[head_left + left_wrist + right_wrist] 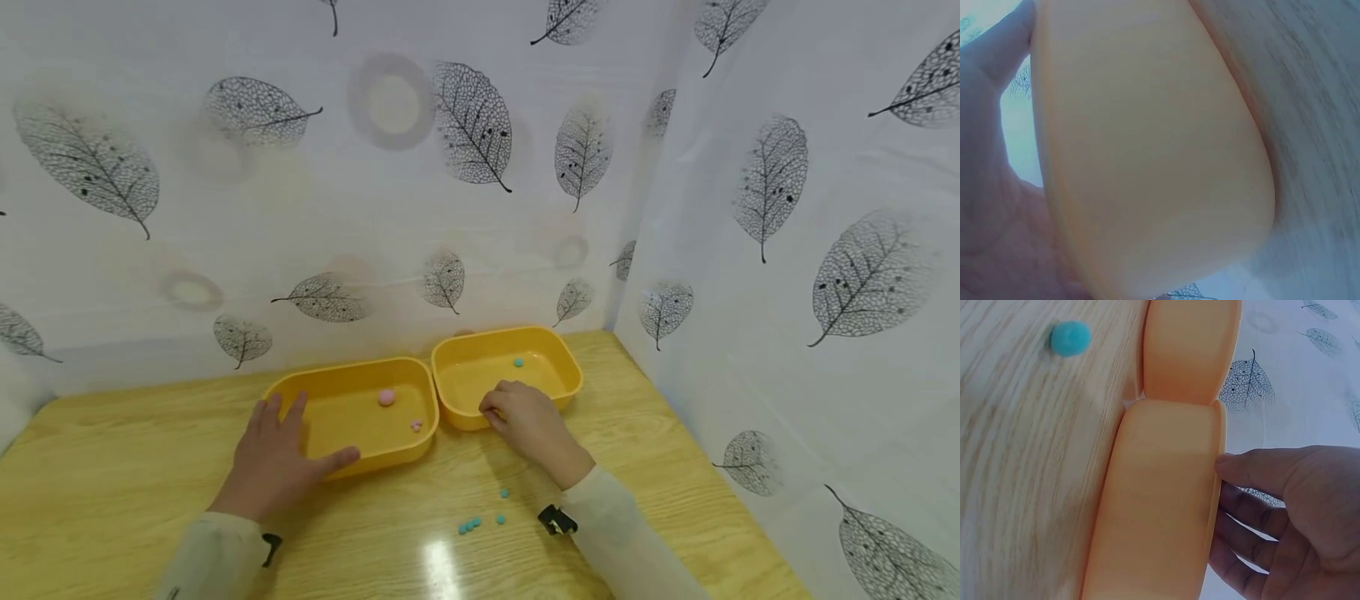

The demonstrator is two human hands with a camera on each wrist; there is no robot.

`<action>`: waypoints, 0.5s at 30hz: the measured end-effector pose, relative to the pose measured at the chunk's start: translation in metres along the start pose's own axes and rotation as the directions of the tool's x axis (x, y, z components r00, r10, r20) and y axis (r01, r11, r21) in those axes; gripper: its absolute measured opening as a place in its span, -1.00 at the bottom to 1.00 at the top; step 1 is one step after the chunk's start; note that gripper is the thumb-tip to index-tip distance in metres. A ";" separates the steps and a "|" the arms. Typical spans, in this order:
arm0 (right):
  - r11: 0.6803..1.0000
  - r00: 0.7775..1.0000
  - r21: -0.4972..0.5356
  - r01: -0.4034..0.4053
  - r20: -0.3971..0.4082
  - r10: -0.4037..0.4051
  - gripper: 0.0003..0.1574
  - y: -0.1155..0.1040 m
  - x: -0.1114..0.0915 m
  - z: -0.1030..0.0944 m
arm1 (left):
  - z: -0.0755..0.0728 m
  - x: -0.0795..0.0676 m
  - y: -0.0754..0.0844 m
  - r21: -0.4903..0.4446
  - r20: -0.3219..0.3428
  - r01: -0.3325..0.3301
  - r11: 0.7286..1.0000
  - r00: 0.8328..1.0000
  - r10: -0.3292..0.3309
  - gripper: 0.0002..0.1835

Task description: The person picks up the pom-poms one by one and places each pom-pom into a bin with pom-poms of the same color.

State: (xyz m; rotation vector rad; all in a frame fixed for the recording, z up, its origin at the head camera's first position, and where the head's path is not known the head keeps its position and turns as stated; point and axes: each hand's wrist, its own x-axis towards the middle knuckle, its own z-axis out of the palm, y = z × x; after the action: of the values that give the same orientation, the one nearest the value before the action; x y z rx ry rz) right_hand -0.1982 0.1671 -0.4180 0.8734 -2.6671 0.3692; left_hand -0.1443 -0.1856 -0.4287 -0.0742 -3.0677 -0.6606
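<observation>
My left hand (273, 454) spans the left corner of a yellow tray (352, 461), fingers spread at its left side and thumb along the near rim. In the tray lie a pink ball (386, 397) and some tiny pink pieces (416, 425). At the near rim of a second yellow tray (467, 419) is my right hand (534, 427), fingers bent, thumb tip at the rim in the right wrist view. Its fingertips are partly hidden behind that rim, so anything held there cannot be seen. One small turquoise ball (518, 362) lies inside this tray.
On the wooden table (375, 533), several turquoise balls (469, 526) lie in front of the trays, between the forearms. The trays stand side by side against a white leaf-patterned sheet (390, 200). A similar sheet (705, 367) borders the table on the right.
</observation>
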 end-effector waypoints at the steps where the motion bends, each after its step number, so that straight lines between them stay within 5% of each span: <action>1: 1.000 1.000 0.002 -0.003 0.004 0.003 -0.95 0.000 0.000 0.000 | 0.000 0.001 -0.001 0.002 0.002 0.004 1.000 1.000 -0.004 0.42; 15: 1.000 1.000 -0.005 0.003 0.007 -0.003 -0.98 0.003 0.000 0.002 | -0.011 0.007 -0.030 0.062 0.016 0.009 0.998 1.000 -0.010 0.44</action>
State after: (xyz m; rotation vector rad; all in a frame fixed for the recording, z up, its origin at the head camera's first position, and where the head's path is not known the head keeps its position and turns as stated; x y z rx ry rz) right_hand -0.2002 0.1685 -0.4203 0.8785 -2.6722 0.3598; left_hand -0.1528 -0.2169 -0.4307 -0.0656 -3.1029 -0.5678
